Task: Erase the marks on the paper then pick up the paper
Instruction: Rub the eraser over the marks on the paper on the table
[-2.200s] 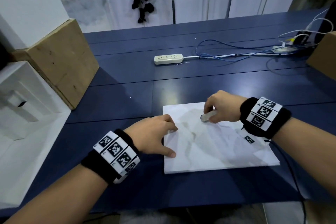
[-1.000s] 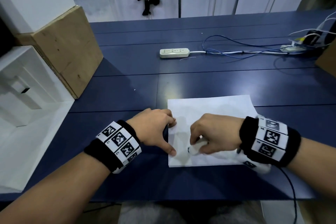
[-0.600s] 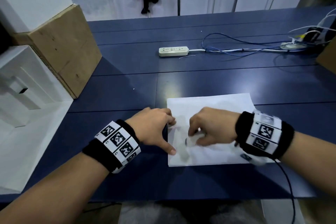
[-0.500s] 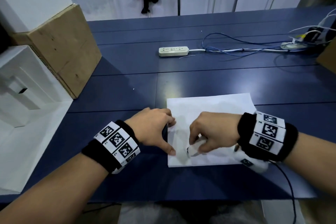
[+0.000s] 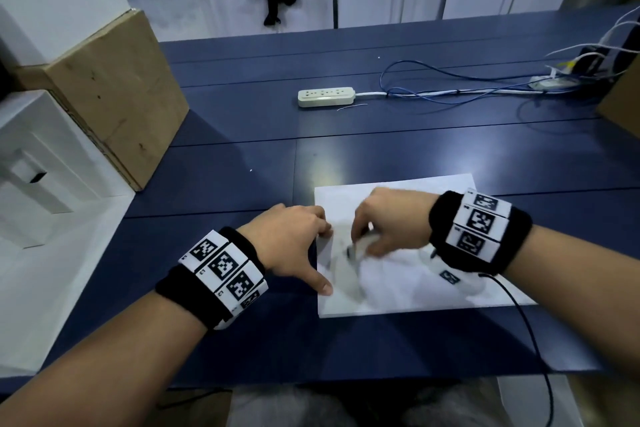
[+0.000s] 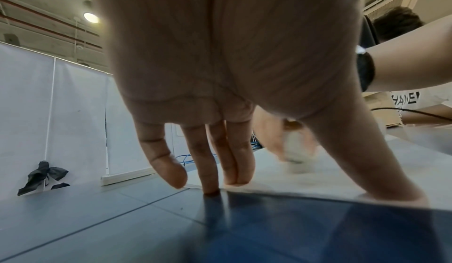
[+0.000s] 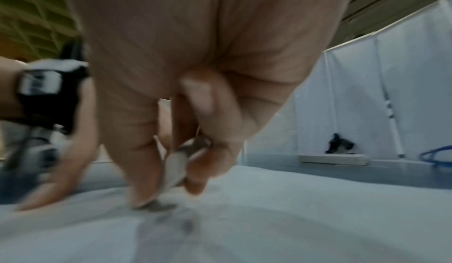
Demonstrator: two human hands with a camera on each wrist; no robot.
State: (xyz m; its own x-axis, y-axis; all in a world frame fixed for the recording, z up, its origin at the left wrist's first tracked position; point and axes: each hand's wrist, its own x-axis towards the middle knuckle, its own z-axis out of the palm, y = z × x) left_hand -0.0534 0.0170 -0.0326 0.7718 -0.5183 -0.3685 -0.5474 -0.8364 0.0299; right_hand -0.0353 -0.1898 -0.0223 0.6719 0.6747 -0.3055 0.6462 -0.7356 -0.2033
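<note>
A white sheet of paper (image 5: 408, 284) lies flat on the blue table, with faint grey smudges near its left side. My left hand (image 5: 294, 246) rests on the paper's left edge, fingers spread and straight, thumb tip on the paper (image 6: 269, 182). My right hand (image 5: 384, 229) pinches a small white eraser (image 5: 356, 248) with its tip against the paper just right of the left hand. In the right wrist view the eraser (image 7: 175, 167) sits between thumb and fingers of the right hand (image 7: 171, 180), over grey marks (image 7: 186, 226). The eraser (image 6: 297, 151) is blurred in the left wrist view.
A cardboard box (image 5: 114, 97) and a white box (image 5: 38, 166) stand at the left. A white power strip (image 5: 325, 97) with blue cables (image 5: 450, 94) lies across the far table. Another cardboard box (image 5: 623, 97) is at the right edge.
The right hand has rubbed the eraser back and forth over the paper's left part, now slightly farther up than half a second ago. The left hand has stayed on the paper's left edge.
</note>
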